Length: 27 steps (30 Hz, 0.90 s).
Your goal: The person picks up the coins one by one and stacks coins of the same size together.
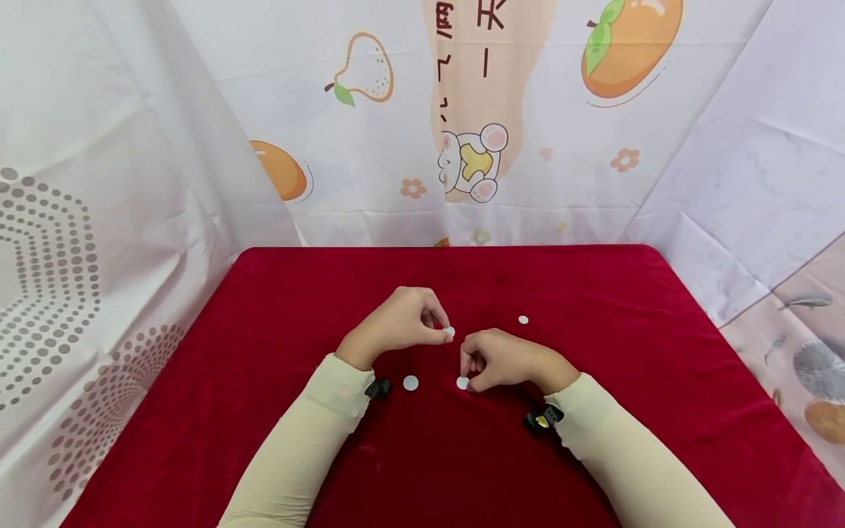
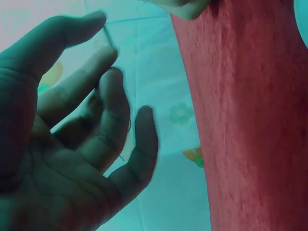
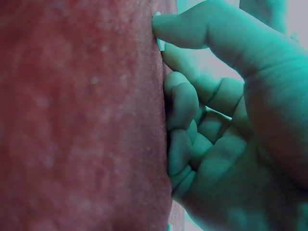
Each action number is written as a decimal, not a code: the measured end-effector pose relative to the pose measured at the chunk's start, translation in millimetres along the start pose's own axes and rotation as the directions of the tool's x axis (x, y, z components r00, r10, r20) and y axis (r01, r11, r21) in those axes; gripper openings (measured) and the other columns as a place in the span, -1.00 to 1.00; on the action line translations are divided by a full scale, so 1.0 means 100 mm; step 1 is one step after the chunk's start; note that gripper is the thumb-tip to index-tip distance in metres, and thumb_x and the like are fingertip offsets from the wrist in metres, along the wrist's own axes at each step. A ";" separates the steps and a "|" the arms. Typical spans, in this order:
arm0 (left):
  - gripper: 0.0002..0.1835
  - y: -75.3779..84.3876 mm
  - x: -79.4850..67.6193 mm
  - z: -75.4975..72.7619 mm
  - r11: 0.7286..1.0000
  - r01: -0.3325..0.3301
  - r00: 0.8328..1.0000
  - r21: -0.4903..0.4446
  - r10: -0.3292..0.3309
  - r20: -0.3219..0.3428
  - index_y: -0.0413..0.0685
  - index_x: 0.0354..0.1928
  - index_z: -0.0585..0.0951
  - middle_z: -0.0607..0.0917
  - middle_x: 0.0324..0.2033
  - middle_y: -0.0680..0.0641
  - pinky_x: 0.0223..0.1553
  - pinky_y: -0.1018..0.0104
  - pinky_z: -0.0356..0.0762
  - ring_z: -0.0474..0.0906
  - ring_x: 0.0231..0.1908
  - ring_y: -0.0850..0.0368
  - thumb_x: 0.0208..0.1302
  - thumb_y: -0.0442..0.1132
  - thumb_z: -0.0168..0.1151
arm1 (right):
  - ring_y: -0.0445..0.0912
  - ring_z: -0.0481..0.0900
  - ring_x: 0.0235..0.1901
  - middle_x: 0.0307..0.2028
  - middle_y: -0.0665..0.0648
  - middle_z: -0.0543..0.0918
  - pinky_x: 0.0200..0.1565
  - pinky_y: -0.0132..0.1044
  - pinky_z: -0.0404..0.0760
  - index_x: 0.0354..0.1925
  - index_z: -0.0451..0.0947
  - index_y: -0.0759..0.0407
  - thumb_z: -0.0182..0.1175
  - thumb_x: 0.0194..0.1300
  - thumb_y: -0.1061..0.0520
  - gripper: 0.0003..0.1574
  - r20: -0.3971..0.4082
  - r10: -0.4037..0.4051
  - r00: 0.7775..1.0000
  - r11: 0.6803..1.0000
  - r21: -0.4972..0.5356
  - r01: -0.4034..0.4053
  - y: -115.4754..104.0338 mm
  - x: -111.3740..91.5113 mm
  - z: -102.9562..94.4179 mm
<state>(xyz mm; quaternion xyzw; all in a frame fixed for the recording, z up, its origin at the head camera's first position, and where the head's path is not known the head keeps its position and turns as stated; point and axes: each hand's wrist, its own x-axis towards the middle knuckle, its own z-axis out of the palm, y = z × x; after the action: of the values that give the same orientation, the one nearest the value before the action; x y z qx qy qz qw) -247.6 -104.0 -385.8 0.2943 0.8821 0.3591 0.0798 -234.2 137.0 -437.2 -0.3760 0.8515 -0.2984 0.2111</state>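
Observation:
Between thumb and index finger, my left hand (image 1: 408,319) pinches a small white disc (image 1: 450,332) above the red cloth. The left wrist view shows that disc (image 2: 110,36) edge-on as a thin dark line, with the other fingers loosely bent. Close by on the right, my right hand (image 1: 505,359) is low at the cloth, its thumb and index finger at the edges of a second white disc (image 1: 463,383). In the right wrist view this disc (image 3: 160,44) shows as a pale sliver between the two fingertips, and the remaining fingers are curled against the cloth.
Another white disc (image 1: 411,383) lies on the cloth near the left wrist, and a further white disc (image 1: 524,320) lies beyond the right hand. Red cloth (image 1: 317,293) covers the table. Printed curtains (image 1: 370,161) hang behind and at both sides.

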 end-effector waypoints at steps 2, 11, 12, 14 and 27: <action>-0.93 0.01 0.00 0.02 1.000 -0.006 1.000 0.010 0.006 0.031 0.22 -0.40 0.80 0.70 -0.28 0.12 -0.29 0.33 0.66 0.64 -0.36 0.23 0.18 -0.10 0.55 | -0.21 0.57 -0.40 -0.39 -0.10 0.64 -0.28 -0.33 0.62 -0.38 0.69 -0.07 0.47 0.12 0.21 -0.82 -0.003 -0.002 1.000 1.000 0.003 0.002 0.01 0.00 0.00; -0.91 0.04 0.01 0.13 0.999 -0.016 0.994 0.029 0.013 0.104 0.16 -0.38 0.79 0.70 -0.29 0.12 -0.31 0.38 0.66 0.63 -0.39 0.27 0.17 -0.11 0.56 | -0.22 0.57 -0.41 -0.41 -0.10 0.66 -0.29 -0.35 0.62 -0.35 0.69 -0.07 0.47 0.12 0.20 -0.82 -0.011 -0.015 1.000 1.000 0.004 0.015 0.02 0.00 0.00; -0.91 0.04 0.01 0.14 0.999 -0.022 0.994 0.033 0.018 0.109 0.16 -0.38 0.79 0.70 -0.29 0.11 -0.31 0.38 0.66 0.64 -0.39 0.27 0.16 -0.12 0.56 | -0.22 0.57 -0.41 -0.40 -0.09 0.66 -0.29 -0.35 0.62 -0.35 0.70 -0.06 0.48 0.12 0.19 -0.83 -0.012 -0.017 1.000 1.000 0.007 0.017 0.01 0.00 0.00; -0.91 0.05 0.01 0.16 0.999 -0.031 0.993 0.037 0.027 0.118 0.16 -0.38 0.78 0.71 -0.30 0.11 -0.30 0.38 0.66 0.64 -0.38 0.28 0.16 -0.13 0.56 | -0.22 0.57 -0.41 -0.39 -0.09 0.66 -0.29 -0.36 0.62 -0.33 0.70 -0.05 0.48 0.12 0.19 -0.83 -0.015 -0.017 1.000 1.000 0.014 0.017 0.01 0.00 -0.01; -0.90 0.06 0.04 0.32 0.990 -0.044 0.980 0.131 0.017 0.198 0.18 -0.41 0.80 0.70 -0.34 0.20 -0.31 0.44 0.63 0.62 -0.38 0.34 0.13 -0.10 0.59 | -0.24 0.46 -0.50 -0.49 -0.04 0.58 -0.42 -0.39 0.49 -0.42 0.61 0.04 0.47 0.10 0.22 -0.81 -0.014 -0.018 1.000 1.000 0.001 0.018 -0.01 0.00 -0.01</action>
<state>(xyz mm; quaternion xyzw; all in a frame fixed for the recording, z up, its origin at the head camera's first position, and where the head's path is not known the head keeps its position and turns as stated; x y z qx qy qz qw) -236.1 -79.3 -404.8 0.3466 0.8875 0.2690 0.1411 -234.5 136.7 -435.9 -0.3815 0.8493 -0.3035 0.2025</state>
